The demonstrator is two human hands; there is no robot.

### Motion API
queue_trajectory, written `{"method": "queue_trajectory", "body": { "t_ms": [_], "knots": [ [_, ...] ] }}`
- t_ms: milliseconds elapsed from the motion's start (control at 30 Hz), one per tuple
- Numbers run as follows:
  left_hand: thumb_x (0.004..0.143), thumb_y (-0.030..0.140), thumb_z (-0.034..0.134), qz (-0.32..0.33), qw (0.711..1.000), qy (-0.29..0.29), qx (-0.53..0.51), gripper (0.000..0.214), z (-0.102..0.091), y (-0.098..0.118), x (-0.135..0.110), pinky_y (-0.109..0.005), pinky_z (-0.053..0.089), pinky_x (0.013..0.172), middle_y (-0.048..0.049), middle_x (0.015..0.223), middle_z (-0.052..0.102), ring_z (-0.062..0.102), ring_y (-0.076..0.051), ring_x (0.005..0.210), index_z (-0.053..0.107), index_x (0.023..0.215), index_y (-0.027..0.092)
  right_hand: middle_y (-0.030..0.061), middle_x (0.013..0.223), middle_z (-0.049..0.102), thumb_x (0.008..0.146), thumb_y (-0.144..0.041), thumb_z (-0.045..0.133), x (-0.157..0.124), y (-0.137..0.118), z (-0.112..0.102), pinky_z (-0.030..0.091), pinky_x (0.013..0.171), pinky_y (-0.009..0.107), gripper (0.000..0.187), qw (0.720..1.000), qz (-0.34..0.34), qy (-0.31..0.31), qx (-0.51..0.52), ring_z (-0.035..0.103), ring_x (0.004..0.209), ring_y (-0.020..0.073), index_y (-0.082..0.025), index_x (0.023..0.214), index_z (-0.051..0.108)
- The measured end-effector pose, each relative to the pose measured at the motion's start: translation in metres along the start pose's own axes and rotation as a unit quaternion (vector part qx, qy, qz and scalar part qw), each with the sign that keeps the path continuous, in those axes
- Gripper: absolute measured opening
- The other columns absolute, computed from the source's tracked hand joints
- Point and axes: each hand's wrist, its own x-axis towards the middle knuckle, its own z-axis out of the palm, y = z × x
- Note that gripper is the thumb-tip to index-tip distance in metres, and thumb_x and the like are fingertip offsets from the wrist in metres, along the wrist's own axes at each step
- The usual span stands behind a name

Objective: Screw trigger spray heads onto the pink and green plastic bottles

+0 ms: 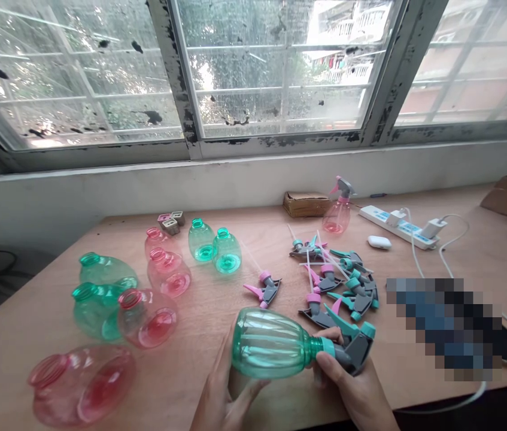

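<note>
A green see-through spray bottle (271, 344) lies sideways in the air above the table's front, its neck to the right. My left hand (228, 383) is wrapped round the bottle's base end. With thumb and fingers, my right hand (347, 371) grips the teal collar of the grey and teal spray head (356, 347), which sits on the bottle's neck. Just behind lie several loose trigger spray heads (325, 278) in a pile, grey with pink or teal parts. One pink and grey spray head (266, 290) lies apart, left of the pile.
Several open pink bottles (85, 386) and green bottles (100, 308) stand or lie on the left. At the back are a complete pink spray bottle (337, 214), a cardboard box (307, 205) and a power strip (399, 227) with white cables. A white case (379, 242) lies near the strip.
</note>
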Motion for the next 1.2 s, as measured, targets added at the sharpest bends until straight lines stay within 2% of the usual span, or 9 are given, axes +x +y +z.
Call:
{"method": "queue_trajectory", "body": {
  "t_ms": [167,333,600,733,967,1100,1200],
  "knots": [
    [0.076,0.048,0.075,0.006,1.0,-0.017,-0.016,0.089,-0.001,-0.002,0.0,-0.044,0.031,0.119,-0.0096,0.153,0.047,0.039,-0.033,0.143,0.033,0.15,0.025,-0.0022,0.054,0.067,0.08,-0.044,0.075,0.0,0.003,0.0,0.048,0.05,0.025,0.029,1.0,0.003,0.007,0.012,0.06,0.046,0.0144,-0.02,0.091,0.063],
    [0.085,0.051,0.063,0.001,0.999,-0.018,-0.031,0.074,-0.002,0.0,-0.001,-0.042,0.034,0.117,-0.0113,0.15,0.05,0.038,-0.032,0.143,0.038,0.147,0.021,-0.0017,0.054,0.068,0.081,-0.044,0.073,0.0,0.001,0.0,0.048,0.05,0.025,0.028,1.0,-0.006,0.011,0.009,0.06,0.046,0.0149,-0.02,0.091,0.063],
    [0.082,0.048,0.067,0.0,1.0,-0.007,0.015,0.069,-0.003,0.004,-0.001,-0.047,0.029,0.12,-0.0069,0.153,0.048,0.037,-0.033,0.144,0.046,0.144,0.025,-0.0022,0.052,0.066,0.081,-0.045,0.072,0.001,0.002,0.001,0.048,0.05,0.027,0.028,1.0,-0.008,0.009,0.005,0.06,0.046,0.0164,-0.02,0.091,0.063],
    [0.082,0.046,0.068,0.008,1.0,-0.001,0.019,0.068,-0.002,0.006,-0.002,-0.048,0.033,0.118,-0.0051,0.152,0.049,0.044,-0.033,0.14,0.047,0.144,0.029,-0.0026,0.052,0.067,0.081,-0.044,0.072,0.0,0.003,0.0,0.05,0.051,0.027,0.028,1.0,-0.011,0.016,0.013,0.061,0.047,0.0164,-0.021,0.094,0.064],
    [0.08,0.047,0.07,0.02,1.0,-0.003,0.017,0.07,-0.002,0.009,0.001,-0.046,0.034,0.118,-0.0033,0.151,0.05,0.045,-0.033,0.139,0.046,0.144,0.031,-0.0023,0.055,0.068,0.08,-0.042,0.074,-0.002,0.003,-0.001,0.051,0.05,0.028,0.026,0.999,-0.018,0.017,0.022,0.062,0.047,0.016,-0.022,0.093,0.064],
    [0.086,0.05,0.062,0.027,1.0,-0.014,-0.001,0.066,-0.003,0.009,0.001,-0.045,0.033,0.118,-0.0048,0.152,0.049,0.042,-0.032,0.141,0.044,0.146,0.029,-0.0014,0.056,0.068,0.078,-0.043,0.075,-0.001,-0.001,0.001,0.051,0.05,0.028,0.028,1.0,-0.009,0.022,0.011,0.061,0.046,0.0164,-0.02,0.093,0.067],
    [0.086,0.049,0.061,0.021,1.0,0.004,0.008,0.064,-0.003,0.008,0.001,-0.046,0.03,0.119,-0.005,0.152,0.049,0.041,-0.031,0.142,0.046,0.145,0.029,-0.0002,0.059,0.07,0.078,-0.044,0.075,0.0,-0.003,0.002,0.051,0.05,0.028,0.03,1.0,-0.002,0.022,0.002,0.061,0.046,0.0161,-0.02,0.092,0.067]
  ]
}}
